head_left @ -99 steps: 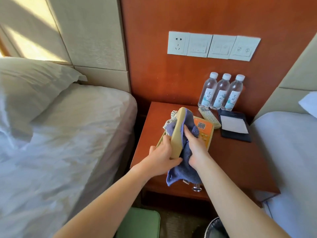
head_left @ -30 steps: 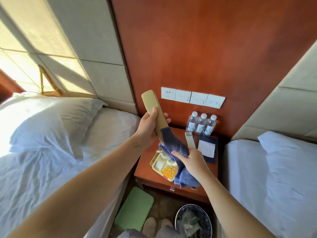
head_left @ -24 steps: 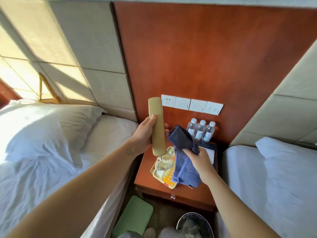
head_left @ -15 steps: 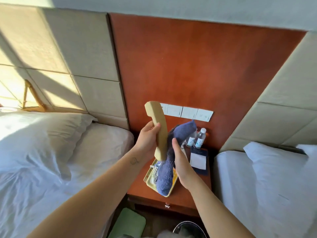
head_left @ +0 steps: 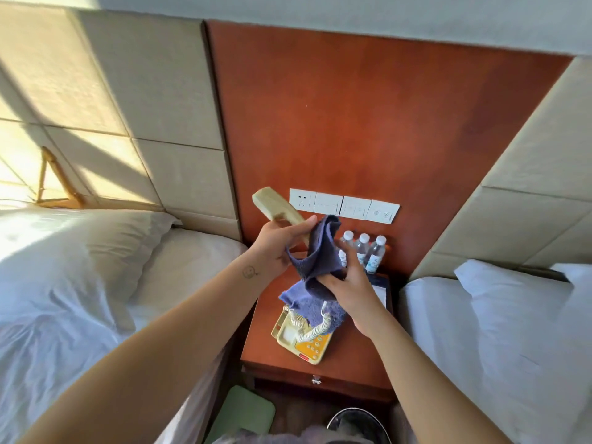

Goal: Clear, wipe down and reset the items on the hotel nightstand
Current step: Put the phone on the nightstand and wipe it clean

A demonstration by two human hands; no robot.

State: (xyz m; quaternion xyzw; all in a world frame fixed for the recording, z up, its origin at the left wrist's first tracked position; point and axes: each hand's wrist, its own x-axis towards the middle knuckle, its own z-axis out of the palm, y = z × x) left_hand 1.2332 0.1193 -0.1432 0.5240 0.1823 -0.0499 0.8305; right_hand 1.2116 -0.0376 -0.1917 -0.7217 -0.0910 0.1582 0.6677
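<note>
My left hand (head_left: 278,243) grips a beige telephone handset (head_left: 272,207), held up above the nightstand and tilted to the upper left. My right hand (head_left: 347,283) holds a blue cloth (head_left: 317,254) that is wrapped around the handset's lower end and hangs down. The phone base (head_left: 302,339), beige with an orange keypad, sits on the wooden nightstand (head_left: 352,366), and its coiled cord (head_left: 315,330) rises to the handset. Three water bottles (head_left: 363,251) stand at the back by the wall. A dark folder with a white notepad (head_left: 381,291) lies behind my right hand, mostly hidden.
White beds (head_left: 80,299) flank the nightstand on both sides. A row of white wall switches (head_left: 344,205) sits on the wooden panel above. On the floor are a green mat (head_left: 246,411) and a dark waste bin (head_left: 358,424).
The handset has tilted further to the left in my left hand. My right hand has slid the cloth down along the handset's lower part. The view has shifted slightly.
</note>
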